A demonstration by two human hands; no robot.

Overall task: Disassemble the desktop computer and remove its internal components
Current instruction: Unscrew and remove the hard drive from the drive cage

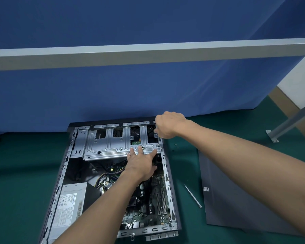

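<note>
Where the computer lies: desktop computer [166, 175], on its side on the green surface [25, 164], side panel [236, 199] off and lying flat to its right.
Item in hand: drive cage [109, 143], grey steel, spanning the far end of the case, beyond the motherboard [158, 196] and power supply [69, 205].
Right hand [169, 125]: grip clenched round the handle of a screwdriver [158, 140]; shaft close to upright, tip down on a screw [158, 145] at the cage's near right corner.
Left hand [141, 162]: grip released; fingers straight, pressed flat on the cage's near edge, just left of that screw.
Key relation: screw sits directly beneath the right grip, along the shaft's long axis; right hand is nearer, and the left, by its placing, looks only to steady the cage.
Step, as judged: loosening the cage fixings; cage not yet free.
Also present: loose screws [176, 145] and a second slim tool [193, 196] on the surface between case and panel.
</note>
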